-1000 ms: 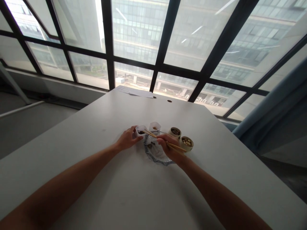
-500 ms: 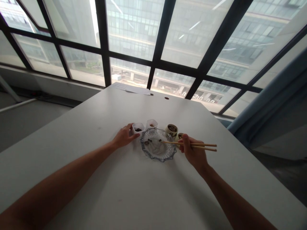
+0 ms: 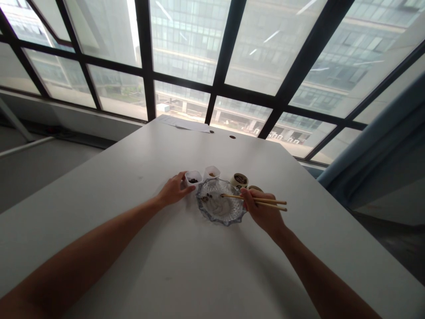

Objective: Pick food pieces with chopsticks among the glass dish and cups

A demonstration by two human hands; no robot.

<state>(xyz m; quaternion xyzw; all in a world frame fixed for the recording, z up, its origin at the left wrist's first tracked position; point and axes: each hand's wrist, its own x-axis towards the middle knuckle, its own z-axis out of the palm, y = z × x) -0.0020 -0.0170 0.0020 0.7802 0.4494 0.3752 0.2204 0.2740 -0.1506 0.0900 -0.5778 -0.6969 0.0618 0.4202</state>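
Note:
A scalloped glass dish (image 3: 220,214) sits mid-table with a few dark beans near its left rim. My right hand (image 3: 262,210) is closed on a pair of wooden chopsticks (image 3: 270,202); their tips reach over the dish's middle. My left hand (image 3: 174,189) curls round a small white cup (image 3: 193,177) holding dark beans, just left of the dish. Behind the dish stand a second white cup (image 3: 211,172) and a round tan cup (image 3: 239,179). Another tan cup (image 3: 255,188) is mostly hidden behind my right hand.
The white table (image 3: 186,266) runs back to a wall of large windows with black frames (image 3: 219,88). Papers (image 3: 181,123) lie at the table's far edge beside two small holes. A blue curtain (image 3: 381,141) hangs at the right. Grey floor lies to the left.
My right hand with the chopsticks left the white cup, swung out to the right, then came back a little; the tips now lie over the dish. My left hand stayed on the cup.

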